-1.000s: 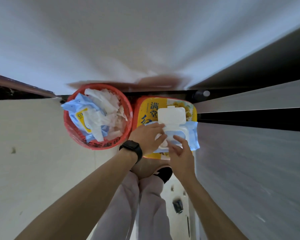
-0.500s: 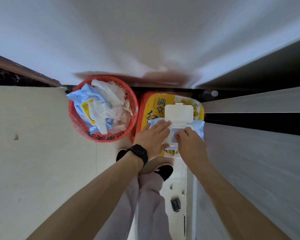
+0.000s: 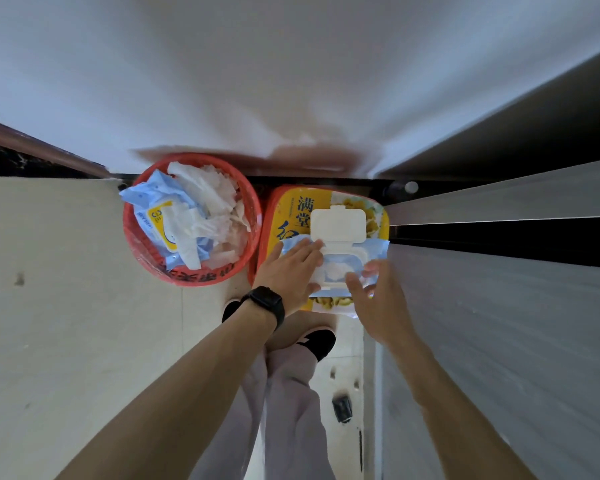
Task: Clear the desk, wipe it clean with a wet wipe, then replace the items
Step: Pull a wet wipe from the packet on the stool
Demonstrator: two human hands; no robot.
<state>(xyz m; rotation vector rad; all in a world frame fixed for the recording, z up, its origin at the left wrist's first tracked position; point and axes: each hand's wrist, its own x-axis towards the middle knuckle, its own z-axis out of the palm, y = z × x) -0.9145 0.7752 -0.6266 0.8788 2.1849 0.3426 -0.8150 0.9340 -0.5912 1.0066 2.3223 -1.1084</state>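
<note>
Floor-level red bin (image 3: 253, 216) beside wipes pack (image 3: 336, 261)

Floor area: red bin (image 3: 137, 244), yellow box (image 3: 291, 216), floor (image 3: 66, 323), wall (image 3: 291, 64).
Bin stands on the pale floor against the wall, filled with crumpled white tissue (image 3: 215, 202) and a blue-and-yellow wrapper (image 3: 156, 216). Box with Chinese print sits just right of the bin, edges near touching. Grey panel (image 3: 516, 341) runs along the right. A small dark object (image 3: 342, 408) lies on the floor tile below.
</note>
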